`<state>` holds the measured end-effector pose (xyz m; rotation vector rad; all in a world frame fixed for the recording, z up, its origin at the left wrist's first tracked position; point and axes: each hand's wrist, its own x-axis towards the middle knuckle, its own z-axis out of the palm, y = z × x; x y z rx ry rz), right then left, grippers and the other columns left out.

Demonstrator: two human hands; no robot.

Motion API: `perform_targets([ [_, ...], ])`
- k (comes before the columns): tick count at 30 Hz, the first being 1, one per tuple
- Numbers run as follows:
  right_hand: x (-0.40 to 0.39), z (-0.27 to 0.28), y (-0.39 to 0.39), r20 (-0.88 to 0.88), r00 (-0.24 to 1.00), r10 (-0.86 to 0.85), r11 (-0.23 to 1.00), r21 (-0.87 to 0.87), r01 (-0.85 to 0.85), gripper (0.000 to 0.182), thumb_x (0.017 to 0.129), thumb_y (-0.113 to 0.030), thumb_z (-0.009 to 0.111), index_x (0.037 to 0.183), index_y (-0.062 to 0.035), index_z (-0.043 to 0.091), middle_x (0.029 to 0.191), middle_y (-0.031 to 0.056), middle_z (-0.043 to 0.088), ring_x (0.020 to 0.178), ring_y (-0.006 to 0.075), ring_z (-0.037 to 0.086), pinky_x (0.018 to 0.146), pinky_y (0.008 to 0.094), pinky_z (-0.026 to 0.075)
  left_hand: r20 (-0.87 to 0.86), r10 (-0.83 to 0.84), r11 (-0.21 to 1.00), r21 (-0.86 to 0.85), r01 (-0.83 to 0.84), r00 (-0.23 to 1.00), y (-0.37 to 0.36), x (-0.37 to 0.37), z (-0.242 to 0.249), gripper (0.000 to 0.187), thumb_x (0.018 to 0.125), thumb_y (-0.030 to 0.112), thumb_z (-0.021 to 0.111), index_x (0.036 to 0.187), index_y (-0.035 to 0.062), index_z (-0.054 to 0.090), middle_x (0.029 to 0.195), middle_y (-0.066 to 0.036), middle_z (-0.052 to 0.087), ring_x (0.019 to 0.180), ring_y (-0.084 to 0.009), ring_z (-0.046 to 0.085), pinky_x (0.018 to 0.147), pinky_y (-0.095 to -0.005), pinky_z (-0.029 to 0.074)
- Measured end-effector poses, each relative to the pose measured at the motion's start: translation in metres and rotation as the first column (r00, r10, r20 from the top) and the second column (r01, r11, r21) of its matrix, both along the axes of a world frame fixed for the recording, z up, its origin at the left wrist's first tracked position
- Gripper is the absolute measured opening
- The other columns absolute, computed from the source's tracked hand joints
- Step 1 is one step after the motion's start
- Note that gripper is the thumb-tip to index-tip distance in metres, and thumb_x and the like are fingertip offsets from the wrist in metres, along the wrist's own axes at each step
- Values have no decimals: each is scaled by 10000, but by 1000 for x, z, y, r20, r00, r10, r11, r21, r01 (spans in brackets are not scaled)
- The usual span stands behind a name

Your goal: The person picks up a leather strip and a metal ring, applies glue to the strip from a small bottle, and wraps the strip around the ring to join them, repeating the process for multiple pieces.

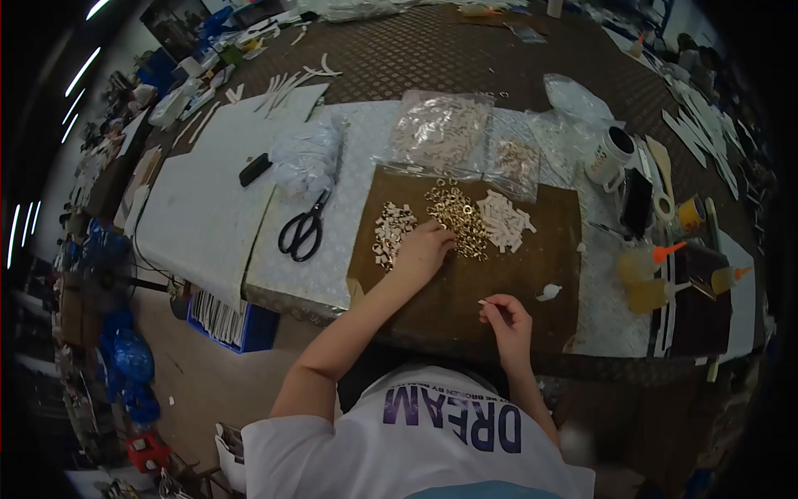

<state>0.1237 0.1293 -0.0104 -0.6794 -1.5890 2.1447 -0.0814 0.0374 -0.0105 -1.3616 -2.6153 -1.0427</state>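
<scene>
My left hand (426,251) rests at the lower left edge of a pile of gold metal rings (459,218), fingers bent together; what they pinch, if anything, is too small to name. Left of it lies a heap of small white and gold pieces (394,230). My right hand (509,323) is over the brown mat (440,312), thumb and forefinger closed on a small white piece (483,303). White strips (504,221) are piled right of the rings. A white scrap (549,292) lies right of my right hand.
Clear bags of small parts (440,129) lie behind the mat. Black scissors (304,233) and a black brush (254,170) are at the left. A white mug (609,155), a phone (637,202) and glue bottles (644,295) stand or lie at the right.
</scene>
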Motion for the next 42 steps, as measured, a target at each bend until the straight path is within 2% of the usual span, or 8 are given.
perform_targets([
  [6, -3, 14, 2, 38, 999, -29, 1000, -3, 29, 97, 892, -79, 566, 948, -7, 598, 825, 18, 587, 719, 67, 547, 662, 218, 472, -121, 0, 995, -96, -11, 993, 5, 1, 0, 140, 788, 96, 594, 896, 40, 664, 854, -133, 617, 782, -313, 610, 707, -389, 505],
  [10, -6, 17, 4, 6, 998, -62, 998, -3, 62, 93, 893, -81, 568, 947, -11, 599, 815, 14, 587, 714, 67, 546, 656, 215, 466, 146, 35, 999, 25, -39, 989, 1, 11, 24, 150, 823, 68, 585, 955, 22, 640, 837, -108, 638, 753, -227, 647, 674, -314, 517],
  [12, -8, 15, 4, -22, 994, -103, 995, 10, 104, 92, 894, -81, 569, 946, -12, 598, 806, 14, 590, 706, 69, 548, 656, 216, 467, 476, -33, 987, 155, -47, 879, -5, 25, 33, 145, 854, 50, 568, 980, 15, 628, 828, -81, 647, 747, -161, 656, 664, -270, 513],
  [15, -10, 14, 3, -17, 994, -104, 994, -16, 104, 98, 892, -80, 571, 952, -8, 599, 807, 16, 597, 696, 72, 549, 655, 217, 465, 810, -308, 930, 368, -22, 499, -14, 50, 35, 133, 895, 38, 531, 985, 6, 623, 854, -42, 644, 787, -91, 630, 680, -233, 501],
  [19, -10, 15, 2, 21, 1000, 3, 999, -43, -2, 119, 884, -80, 581, 972, -3, 602, 834, 27, 613, 705, 76, 553, 656, 216, 463, 710, -394, 897, 435, 78, 584, -24, 69, 29, 161, 904, 19, 511, 1018, -2, 623, 867, -43, 638, 791, -91, 613, 728, -223, 501],
  [28, -8, 13, 7, 21, 985, 174, 937, -310, -159, 121, 878, -69, 573, 986, -18, 592, 828, 41, 625, 703, 98, 571, 661, 224, 464, 896, -443, 896, 443, -35, 25, -39, 69, 34, 220, 911, 64, 517, 1093, 10, 627, 937, -59, 650, 826, -91, 606, 778, -223, 491],
  [37, -10, 11, 4, -9, 981, 195, 967, -164, -194, 92, 857, -12, 578, 944, -23, 551, 810, 51, 617, 709, 111, 588, 660, 230, 477, 909, -414, 910, 415, -1, 44, -45, 69, 36, 207, 877, 52, 572, 1062, -6, 645, 919, -83, 672, 829, -118, 634, 777, -223, 493],
  [42, -7, 20, -1, 33, 984, 177, 984, 19, -178, 83, 850, -7, 590, 929, 5, 565, 825, 70, 631, 731, 127, 604, 687, 237, 493, 880, -355, 928, 374, 0, 317, -46, 74, 28, 189, 839, 29, 607, 1014, -23, 655, 854, -91, 679, 767, -122, 643, 699, -227, 516],
])
